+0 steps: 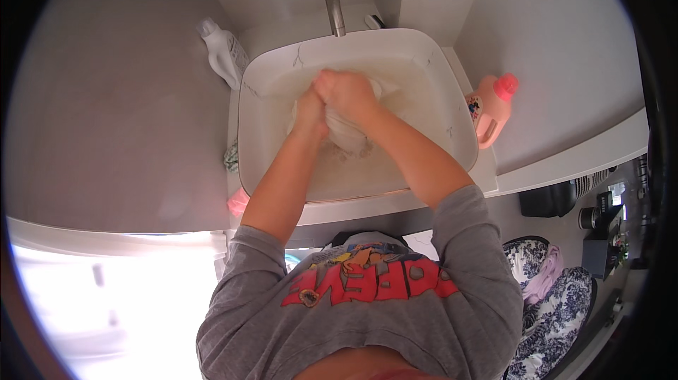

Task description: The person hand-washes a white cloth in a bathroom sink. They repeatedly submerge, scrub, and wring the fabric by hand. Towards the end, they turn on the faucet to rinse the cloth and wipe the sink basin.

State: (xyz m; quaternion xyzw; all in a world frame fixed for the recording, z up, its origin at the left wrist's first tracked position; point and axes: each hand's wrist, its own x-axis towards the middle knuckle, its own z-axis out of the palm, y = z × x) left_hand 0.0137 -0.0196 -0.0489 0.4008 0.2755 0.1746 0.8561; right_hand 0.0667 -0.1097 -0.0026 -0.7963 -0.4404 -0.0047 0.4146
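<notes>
Both my hands meet over a white basin (pixel 275 62) that holds cloudy water. Between them is a wet white cloth (pixel 346 133), which hangs down into the water below my palms. My left hand (pixel 311 113) is closed around the cloth on the left side. Pressed against it, my right hand (pixel 347 92) grips the cloth from above and the right, its fingers curled and slightly blurred. Part of the cloth shows beyond my right hand; the rest is hidden under my hands and the water.
A metal faucet (pixel 333 6) rises behind the basin. To the left stands a white bottle (pixel 223 54), to the right a pink jug with a handle (pixel 492 108). A pink item (pixel 239 202) and a patterned cloth (pixel 232 157) lie by the basin's left edge.
</notes>
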